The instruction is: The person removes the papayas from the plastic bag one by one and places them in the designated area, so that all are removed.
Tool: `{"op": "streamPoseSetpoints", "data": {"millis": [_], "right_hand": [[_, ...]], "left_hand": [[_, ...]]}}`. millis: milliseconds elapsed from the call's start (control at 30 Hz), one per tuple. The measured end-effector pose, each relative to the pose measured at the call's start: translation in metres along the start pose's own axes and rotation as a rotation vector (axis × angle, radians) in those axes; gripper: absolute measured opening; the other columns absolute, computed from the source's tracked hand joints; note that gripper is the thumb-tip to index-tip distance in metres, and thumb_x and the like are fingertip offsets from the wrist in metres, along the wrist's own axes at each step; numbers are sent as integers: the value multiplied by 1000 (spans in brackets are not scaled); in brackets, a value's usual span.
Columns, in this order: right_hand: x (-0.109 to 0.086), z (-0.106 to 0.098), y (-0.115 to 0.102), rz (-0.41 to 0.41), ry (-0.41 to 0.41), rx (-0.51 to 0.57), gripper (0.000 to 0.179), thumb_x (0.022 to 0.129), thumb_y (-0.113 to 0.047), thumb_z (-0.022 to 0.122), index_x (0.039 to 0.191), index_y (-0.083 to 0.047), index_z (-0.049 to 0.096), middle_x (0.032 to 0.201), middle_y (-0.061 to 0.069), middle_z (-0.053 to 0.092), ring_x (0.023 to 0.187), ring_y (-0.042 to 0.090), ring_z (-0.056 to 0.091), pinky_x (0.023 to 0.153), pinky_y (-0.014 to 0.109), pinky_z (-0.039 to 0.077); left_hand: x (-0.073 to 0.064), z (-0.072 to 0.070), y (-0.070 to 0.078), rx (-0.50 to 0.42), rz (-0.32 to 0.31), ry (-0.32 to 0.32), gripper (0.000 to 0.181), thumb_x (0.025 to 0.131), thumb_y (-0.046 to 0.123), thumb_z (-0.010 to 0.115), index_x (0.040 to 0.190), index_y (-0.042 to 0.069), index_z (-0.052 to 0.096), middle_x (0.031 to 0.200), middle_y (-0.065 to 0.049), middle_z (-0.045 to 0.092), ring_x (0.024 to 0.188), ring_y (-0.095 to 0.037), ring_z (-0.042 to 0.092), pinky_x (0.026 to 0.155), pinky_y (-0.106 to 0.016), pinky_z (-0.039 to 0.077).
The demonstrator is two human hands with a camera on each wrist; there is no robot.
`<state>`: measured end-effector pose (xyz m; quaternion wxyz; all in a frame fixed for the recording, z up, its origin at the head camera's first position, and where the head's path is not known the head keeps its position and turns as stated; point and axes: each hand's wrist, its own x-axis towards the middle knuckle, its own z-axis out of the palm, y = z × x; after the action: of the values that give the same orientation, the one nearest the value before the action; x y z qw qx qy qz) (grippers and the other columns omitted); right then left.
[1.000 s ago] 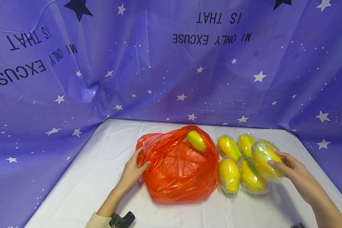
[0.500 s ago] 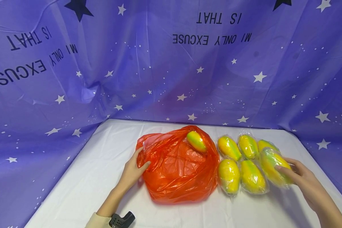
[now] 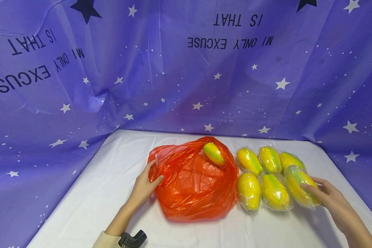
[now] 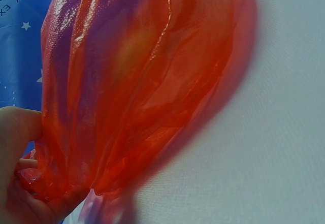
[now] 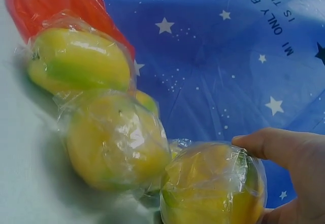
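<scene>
My right hand (image 3: 333,199) holds a yellow-green mango (image 3: 300,186) in clear wrap, thumb on its near side. In the right wrist view this mango (image 5: 213,188) sits low between thumb and fingers, beside the others. My left hand (image 3: 144,184) grips the left side of a red plastic bag (image 3: 192,196). The left wrist view has the fingers curled under the gathered plastic (image 4: 127,107), partly hidden by it. One mango (image 3: 214,154) shows at the bag's upper right.
Several wrapped mangoes stand in two rows right of the bag, among them a front one (image 3: 276,193) and a back one (image 3: 269,159). All rest on a white cloth-covered table (image 3: 90,199). A purple starry curtain (image 3: 173,86) hangs behind and at the sides.
My right hand has moved right and toward me with its mango, lowering it to the right end of the front row. The left hand and the bag have stayed put.
</scene>
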<state>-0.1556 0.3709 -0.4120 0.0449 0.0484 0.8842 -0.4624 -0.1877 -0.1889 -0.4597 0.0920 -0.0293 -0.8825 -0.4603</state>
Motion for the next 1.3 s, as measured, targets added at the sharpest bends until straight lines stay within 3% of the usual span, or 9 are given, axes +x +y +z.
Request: {"op": "streamPoseSetpoints", "data": {"millis": [200, 300, 400, 467, 867, 1033, 1167, 1300], "right_hand": [[-1, 0, 1, 27, -20, -8, 67, 100, -33, 52, 141, 12, 25, 109, -4, 56, 86, -7, 52, 71, 20, 47], [-1, 1, 2, 44, -31, -20, 69, 100, -35, 51, 142, 12, 24, 114, 12, 58, 85, -8, 51, 70, 21, 48], [0, 1, 3, 58, -43, -39, 73, 99, -38, 51, 143, 13, 21, 125, 31, 50, 84, -8, 50, 70, 22, 48], [1, 1, 4, 66, -52, -51, 74, 99, -39, 50, 143, 13, 20, 129, 36, 44, 84, -8, 50, 70, 22, 48], [4, 1, 4, 118, -122, -109, 80, 99, -44, 47, 144, 14, 17, 134, 41, 35, 90, 3, 50, 71, 26, 48], [4, 1, 3, 134, -152, -128, 82, 100, -46, 45, 144, 15, 14, 137, 42, 29, 102, 23, 54, 76, 29, 47], [4, 2, 2, 166, -177, -122, 86, 99, -49, 43, 145, 15, 10, 138, 43, 25, 116, 45, 46, 84, 39, 47], [5, 3, 4, 180, -191, -127, 87, 99, -50, 43, 144, 16, 9, 139, 44, 22, 118, 49, 42, 86, 43, 47]], "left_hand": [[0, 0, 0, -4, -1, -1, 70, 87, 19, 72, 147, 11, 38, 139, -22, 48, 115, -37, 53, 105, -56, 32], [0, 1, -1, -6, 0, -1, 70, 87, 19, 72, 147, 11, 38, 140, -22, 47, 120, -38, 50, 105, -56, 32], [1, 1, -1, -4, 2, -1, 70, 87, 19, 72, 147, 11, 38, 141, -22, 46, 125, -39, 47, 106, -56, 31], [0, 1, -1, -3, 3, 0, 70, 87, 19, 72, 147, 11, 38, 142, -22, 46, 126, -40, 46, 106, -56, 31], [0, 0, 0, -2, 1, -4, 70, 87, 20, 72, 147, 11, 38, 143, -21, 45, 128, -40, 44, 106, -57, 31], [0, 0, 0, 1, 3, -5, 70, 87, 20, 72, 147, 10, 37, 143, -21, 45, 128, -40, 44, 106, -57, 31], [0, -1, 0, 1, 3, -6, 70, 87, 20, 72, 147, 10, 37, 143, -21, 45, 128, -40, 44, 106, -57, 31], [0, 0, 0, 0, 5, -6, 71, 87, 20, 73, 147, 10, 37, 142, -22, 45, 128, -40, 44, 106, -57, 31]]}}
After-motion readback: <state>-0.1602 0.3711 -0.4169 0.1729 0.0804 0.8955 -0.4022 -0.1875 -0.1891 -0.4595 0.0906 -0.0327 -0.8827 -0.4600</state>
